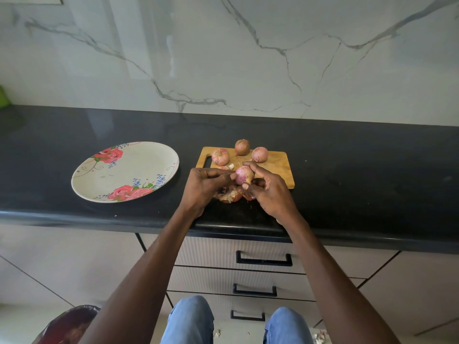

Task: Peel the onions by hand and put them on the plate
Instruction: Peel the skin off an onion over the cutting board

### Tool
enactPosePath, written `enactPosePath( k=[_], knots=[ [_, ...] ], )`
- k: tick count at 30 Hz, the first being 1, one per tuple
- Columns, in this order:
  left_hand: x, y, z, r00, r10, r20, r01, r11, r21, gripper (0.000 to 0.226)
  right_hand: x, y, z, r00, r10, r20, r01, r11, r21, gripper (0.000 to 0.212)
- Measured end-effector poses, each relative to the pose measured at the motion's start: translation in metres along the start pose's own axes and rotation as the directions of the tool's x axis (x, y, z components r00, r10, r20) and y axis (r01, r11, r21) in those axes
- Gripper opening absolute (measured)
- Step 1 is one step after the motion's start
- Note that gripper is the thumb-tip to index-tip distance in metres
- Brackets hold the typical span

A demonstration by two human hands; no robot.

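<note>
A pink onion (243,175) is held above the front edge of a wooden cutting board (278,165). My right hand (269,192) grips it from the right, thumb and fingers curled around it. My left hand (206,186) pinches at the onion's left side with its fingertips. Three unpeeled onions lie at the back of the board: one at the left (220,156), one in the middle (242,147), one at the right (259,154). Loose onion skins (229,194) lie on the counter under my hands. A floral plate (129,167) sits to the left with nothing on it.
The black counter (360,170) runs the full width, backed by a marble wall. Drawers with black handles (263,260) are below. A green object (3,96) is at the far left edge. Small peel scraps (229,166) lie on the board.
</note>
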State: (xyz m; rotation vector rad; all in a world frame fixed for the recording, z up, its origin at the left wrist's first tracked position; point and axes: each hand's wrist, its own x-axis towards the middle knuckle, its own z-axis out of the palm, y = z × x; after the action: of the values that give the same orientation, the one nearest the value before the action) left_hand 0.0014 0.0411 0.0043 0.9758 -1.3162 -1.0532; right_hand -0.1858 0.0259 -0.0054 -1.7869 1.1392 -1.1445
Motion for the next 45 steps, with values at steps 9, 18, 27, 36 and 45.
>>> enactPosePath(
  k=[9,18,27,36,45],
  knots=[
    [0.003,-0.004,-0.002,0.999,0.009,-0.042,-0.007,0.999,0.037,0.013,0.000,-0.003,0.000,1.000,0.000,0.006,-0.001,1.000,0.019,0.056],
    [0.000,-0.002,0.003,0.997,0.080,0.022,-0.082,0.987,0.141,0.021,-0.001,-0.004,0.002,1.000,0.009,-0.003,-0.009,1.000,0.016,0.053],
    [0.003,-0.005,0.003,0.990,0.141,-0.008,-0.135,0.966,0.222,0.014,0.003,0.001,0.004,1.000,-0.015,-0.003,0.015,1.000,-0.006,0.051],
    [0.001,-0.005,0.007,0.993,0.112,-0.040,-0.102,0.973,0.207,0.013,0.006,0.009,0.004,0.998,-0.049,-0.026,0.048,0.998,-0.031,0.055],
    [0.002,-0.007,0.007,0.990,0.102,-0.095,-0.078,0.971,0.224,0.017,0.003,0.001,0.003,1.000,0.009,0.029,-0.011,0.998,0.063,0.051]
  ],
)
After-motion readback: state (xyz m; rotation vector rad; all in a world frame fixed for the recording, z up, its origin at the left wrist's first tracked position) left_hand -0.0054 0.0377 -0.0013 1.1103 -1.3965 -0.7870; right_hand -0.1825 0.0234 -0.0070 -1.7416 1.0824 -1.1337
